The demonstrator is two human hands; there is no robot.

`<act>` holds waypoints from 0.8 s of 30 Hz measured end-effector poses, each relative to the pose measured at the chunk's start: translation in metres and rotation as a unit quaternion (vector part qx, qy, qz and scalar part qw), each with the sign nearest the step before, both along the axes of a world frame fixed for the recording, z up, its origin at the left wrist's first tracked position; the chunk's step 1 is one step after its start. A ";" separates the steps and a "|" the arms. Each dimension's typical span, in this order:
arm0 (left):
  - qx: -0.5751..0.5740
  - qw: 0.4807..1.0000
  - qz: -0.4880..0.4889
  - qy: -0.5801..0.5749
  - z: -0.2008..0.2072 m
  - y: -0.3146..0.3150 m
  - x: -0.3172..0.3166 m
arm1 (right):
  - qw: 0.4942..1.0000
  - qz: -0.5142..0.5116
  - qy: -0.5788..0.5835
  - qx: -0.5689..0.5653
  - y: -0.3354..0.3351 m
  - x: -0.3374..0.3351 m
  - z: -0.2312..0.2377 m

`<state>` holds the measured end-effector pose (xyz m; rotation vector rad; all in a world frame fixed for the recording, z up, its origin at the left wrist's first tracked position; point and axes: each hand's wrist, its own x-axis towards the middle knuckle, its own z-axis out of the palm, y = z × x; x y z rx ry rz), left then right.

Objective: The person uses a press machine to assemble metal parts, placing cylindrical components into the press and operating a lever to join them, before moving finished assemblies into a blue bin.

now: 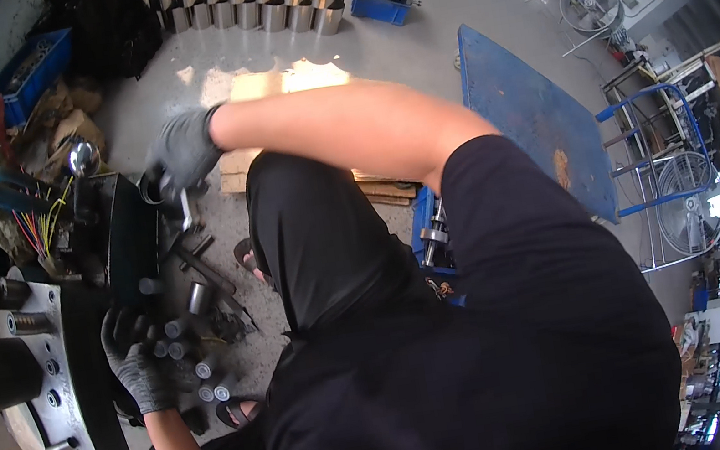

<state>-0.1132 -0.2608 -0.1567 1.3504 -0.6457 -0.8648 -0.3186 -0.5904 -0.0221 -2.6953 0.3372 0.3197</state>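
My right hand (187, 153), in a grey glove, is stretched across to the upper left with its fingers curled. It closes on a shiny metal tool (186, 211) with a narrow shank hanging below the fingers; its exact kind is unclear. Beside that hand is a dark ring-shaped part (150, 188). Lower down, my left hand (135, 362), also gloved, is open with its fingers apart. It is next to the thick metal plate (61, 387) of a machine, which carries bolts, a spring and posts. Several short metal cylinders (205, 369) stand on the floor beside it.
A black box-like part (131, 243) and coloured wires (43, 228) lie beyond the plate. Metal bars (205, 270) lie on the floor. Blue bins (36, 77), rows of metal sleeves (275, 14) and a blue flat cart (529, 118) stand around. My sandalled foot (241, 414) is close to the cylinders.
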 end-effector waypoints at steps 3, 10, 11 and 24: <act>-0.031 0.999 0.022 0.015 -0.013 0.006 0.002 | 0.976 -0.186 0.034 -0.109 -0.041 -0.101 0.015; -0.022 0.997 -0.048 -0.060 -0.034 0.004 -0.007 | 0.818 -0.549 -0.124 -0.122 -0.015 -0.354 0.005; 0.013 0.997 -0.044 -0.059 -0.038 0.003 -0.009 | 0.787 -0.596 -0.134 -0.090 -0.003 -0.384 -0.004; 0.235 0.934 -0.215 -0.162 -0.063 0.037 -0.024 | 0.478 -0.858 -0.180 0.044 0.130 -0.650 -0.104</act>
